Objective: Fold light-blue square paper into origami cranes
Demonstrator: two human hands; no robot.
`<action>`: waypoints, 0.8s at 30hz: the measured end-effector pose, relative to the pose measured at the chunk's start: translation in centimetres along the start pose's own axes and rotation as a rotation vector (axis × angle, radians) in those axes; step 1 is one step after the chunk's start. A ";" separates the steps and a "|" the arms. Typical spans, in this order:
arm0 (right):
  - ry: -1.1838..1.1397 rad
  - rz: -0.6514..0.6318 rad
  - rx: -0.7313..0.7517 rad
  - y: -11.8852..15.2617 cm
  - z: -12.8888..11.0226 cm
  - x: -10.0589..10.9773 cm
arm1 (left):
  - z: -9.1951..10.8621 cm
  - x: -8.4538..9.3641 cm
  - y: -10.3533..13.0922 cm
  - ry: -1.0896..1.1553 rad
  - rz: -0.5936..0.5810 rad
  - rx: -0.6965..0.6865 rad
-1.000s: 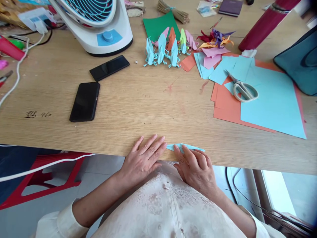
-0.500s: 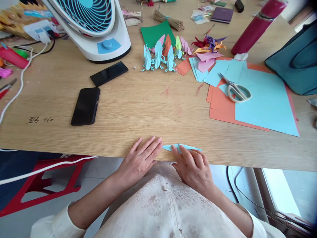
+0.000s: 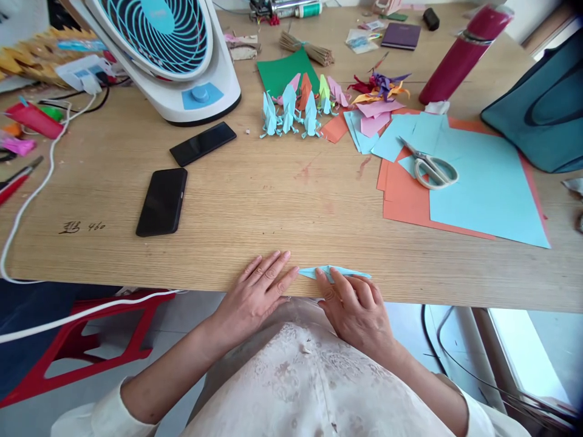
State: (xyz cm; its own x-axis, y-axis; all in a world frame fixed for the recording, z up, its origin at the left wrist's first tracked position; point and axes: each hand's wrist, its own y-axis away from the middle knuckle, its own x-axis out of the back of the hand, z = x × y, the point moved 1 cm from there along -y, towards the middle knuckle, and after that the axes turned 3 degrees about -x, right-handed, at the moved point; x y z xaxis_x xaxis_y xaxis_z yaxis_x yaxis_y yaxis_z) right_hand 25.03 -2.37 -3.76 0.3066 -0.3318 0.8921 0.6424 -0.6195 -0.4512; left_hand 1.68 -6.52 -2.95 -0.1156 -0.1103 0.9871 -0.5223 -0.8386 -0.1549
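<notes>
From view centre: white fan (image 3: pixel 172 57) stands at 11 o'clock; nearer phone (image 3: pixel 161 202), 9; red stool (image 3: pixel 58 343), 8; teal bag (image 3: pixel 540 118), 2.

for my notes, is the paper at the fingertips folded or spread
Folded: the blue paper under the right hand is a narrow, pointed strip.

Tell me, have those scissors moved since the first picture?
No. The scissors lie as before against the large blue sheet, handles overlapping its left edge; only the whole view shifted with the camera.
</notes>
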 end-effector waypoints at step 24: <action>-0.296 -0.089 -0.075 1.2 3.2 1.6 | 3.3 -1.4 -2.4 -0.080 0.021 -0.094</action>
State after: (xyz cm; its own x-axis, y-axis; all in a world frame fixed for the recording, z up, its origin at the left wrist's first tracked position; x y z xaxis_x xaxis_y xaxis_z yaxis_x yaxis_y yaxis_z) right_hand 28.57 -1.42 -2.78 0.4494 -0.0593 0.8913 0.6255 -0.6914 -0.3614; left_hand 5.86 -6.16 -3.79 -0.0616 -0.1731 0.9830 -0.5975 -0.7825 -0.1752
